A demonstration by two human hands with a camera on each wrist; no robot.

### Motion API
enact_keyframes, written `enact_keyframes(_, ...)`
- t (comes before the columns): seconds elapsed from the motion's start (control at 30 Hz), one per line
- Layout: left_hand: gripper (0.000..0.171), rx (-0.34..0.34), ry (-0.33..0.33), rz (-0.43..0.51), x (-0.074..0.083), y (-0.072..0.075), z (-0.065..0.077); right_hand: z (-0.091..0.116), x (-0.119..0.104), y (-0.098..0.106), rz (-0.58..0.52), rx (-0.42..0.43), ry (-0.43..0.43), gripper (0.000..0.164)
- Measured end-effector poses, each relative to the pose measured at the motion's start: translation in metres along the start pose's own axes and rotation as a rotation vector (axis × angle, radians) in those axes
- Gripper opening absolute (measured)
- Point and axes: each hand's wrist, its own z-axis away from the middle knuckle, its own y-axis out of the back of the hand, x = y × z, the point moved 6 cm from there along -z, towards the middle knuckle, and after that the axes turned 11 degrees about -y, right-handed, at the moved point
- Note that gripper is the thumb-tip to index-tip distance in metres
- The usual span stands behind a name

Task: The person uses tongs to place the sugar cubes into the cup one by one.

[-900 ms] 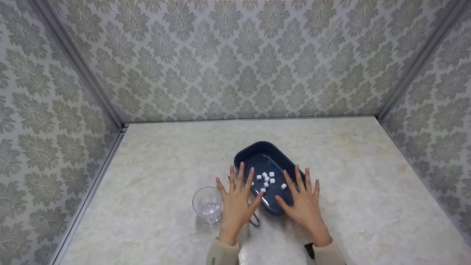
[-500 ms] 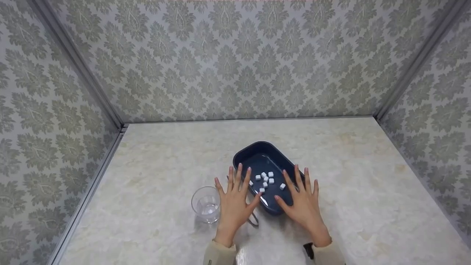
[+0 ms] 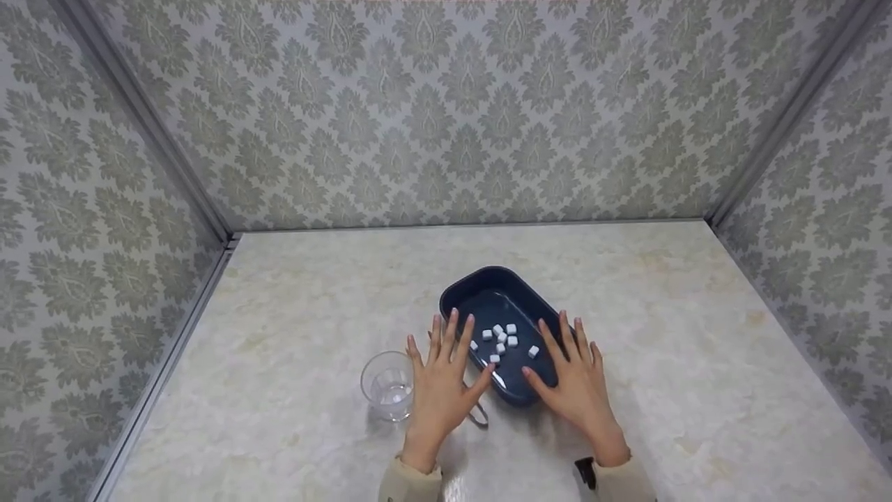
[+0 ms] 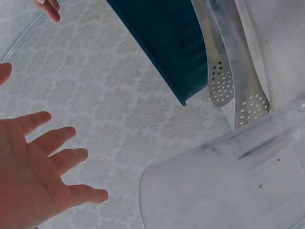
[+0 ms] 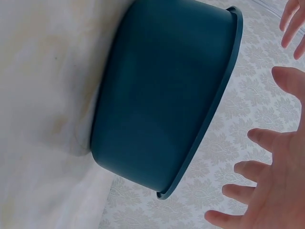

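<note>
My left hand (image 3: 440, 394) is held with fingers spread over the left edge of a dark blue rectangular dish (image 3: 519, 380). Above the dish's right edge, my right hand (image 3: 580, 394) spreads its fingers too, holding nothing. Several small white cubes (image 3: 512, 341) lie on the dish's bottom between the hands. Metal tongs (image 3: 479, 418) lie mostly hidden beneath the left hand; the left wrist view shows their perforated ends (image 4: 251, 107) beside the dish (image 4: 167, 52). A clear glass (image 3: 380, 387) stands just left of the left hand. Seen from the right wrist, the dish's outer wall (image 5: 157, 95) is apart from the fingers.
The pale marbled table (image 3: 313, 293) extends around the dish and glass. Patterned panels close it in at the back (image 3: 432, 118) and both sides, with grey frame strips at the corners. The glass (image 4: 219, 191) stands close to the tongs.
The left forearm has drifted slightly to the left. Both hands keep their fingers spread, and the dish, cubes, tongs and glass keep their places on the table.
</note>
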Motion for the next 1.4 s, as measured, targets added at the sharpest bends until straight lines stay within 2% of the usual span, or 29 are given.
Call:
enact_keyframes(0.3,0.072,-0.006,-0.023,0.009,0.002,0.001,0.000,0.000,-0.002,0.003,-0.046,0.002,0.001,0.071)
enact_keyframes(0.63,0.071,0.014,-0.034,0.078,0.000,0.004,-0.001,0.000,-0.008,0.004,-0.076,-0.037,-0.024,0.071)
enact_keyframes(0.93,0.065,0.031,-0.027,0.118,-0.002,0.007,-0.001,-0.001,-0.006,0.011,-0.118,0.043,0.015,0.063)
enact_keyframes(1.13,0.063,0.028,-0.020,0.144,-0.006,0.006,0.000,0.000,-0.004,0.011,-0.123,0.064,0.028,0.060)
enact_keyframes(1.4,0.059,0.083,-0.046,0.139,-0.011,0.008,0.002,0.002,0.001,0.011,-0.141,0.085,0.018,0.057)
